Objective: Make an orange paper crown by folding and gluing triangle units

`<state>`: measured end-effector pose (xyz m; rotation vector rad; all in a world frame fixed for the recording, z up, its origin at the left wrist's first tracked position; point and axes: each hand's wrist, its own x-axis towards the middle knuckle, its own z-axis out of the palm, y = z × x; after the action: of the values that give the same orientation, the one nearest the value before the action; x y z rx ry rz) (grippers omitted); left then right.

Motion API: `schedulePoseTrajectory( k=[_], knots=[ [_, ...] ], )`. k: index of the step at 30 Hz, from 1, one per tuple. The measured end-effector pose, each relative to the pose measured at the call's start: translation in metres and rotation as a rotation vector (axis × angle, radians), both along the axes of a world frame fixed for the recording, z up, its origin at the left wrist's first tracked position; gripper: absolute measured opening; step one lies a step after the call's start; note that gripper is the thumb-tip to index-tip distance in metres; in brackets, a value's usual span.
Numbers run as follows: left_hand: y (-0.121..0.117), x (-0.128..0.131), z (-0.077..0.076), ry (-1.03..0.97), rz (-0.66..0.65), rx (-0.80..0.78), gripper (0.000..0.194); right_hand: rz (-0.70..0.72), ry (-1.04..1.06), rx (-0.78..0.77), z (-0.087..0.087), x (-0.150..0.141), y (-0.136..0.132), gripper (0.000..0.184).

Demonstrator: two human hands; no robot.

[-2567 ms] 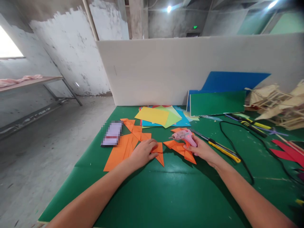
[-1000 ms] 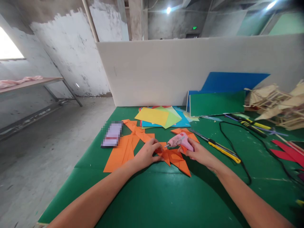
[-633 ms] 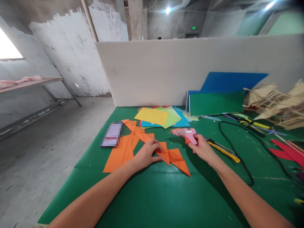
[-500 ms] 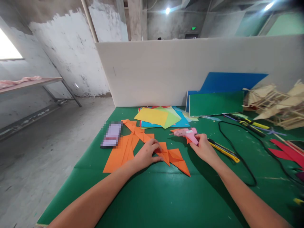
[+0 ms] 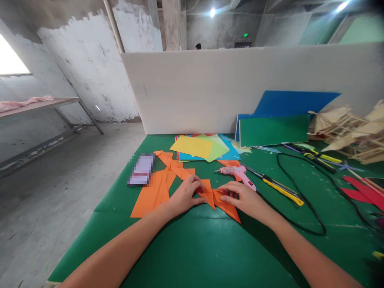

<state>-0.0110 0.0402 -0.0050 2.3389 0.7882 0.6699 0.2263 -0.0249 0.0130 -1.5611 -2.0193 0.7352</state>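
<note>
One glue gun (image 5: 233, 171) released; two hands (image 5: 183, 196) (image 5: 244, 199) touch orange paper (image 5: 229, 207).

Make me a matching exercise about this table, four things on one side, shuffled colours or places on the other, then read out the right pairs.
1. glue gun
2. phone
3. folded paper
4. cutter

A. yellow and black
B. orange, between the left hand and right hand
C. pink
D. near the left edge of the green table

Pairs: 1-C, 2-D, 3-B, 4-A.
</note>
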Motion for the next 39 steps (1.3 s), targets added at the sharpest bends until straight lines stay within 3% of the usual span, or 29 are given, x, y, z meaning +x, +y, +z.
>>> schedulePoseTrajectory(
  k=[8, 39],
  knots=[
    [-0.001, 0.0, -0.002, -0.006, 0.01, 0.005, 0.023, 0.041, 0.024, -0.042, -0.013, -0.007, 0.0, 0.033],
    [-0.004, 0.005, 0.003, 0.097, 0.042, 0.071, 0.025, 0.076, 0.058, -0.098, -0.009, -0.007, -0.003, 0.031]
  ],
)
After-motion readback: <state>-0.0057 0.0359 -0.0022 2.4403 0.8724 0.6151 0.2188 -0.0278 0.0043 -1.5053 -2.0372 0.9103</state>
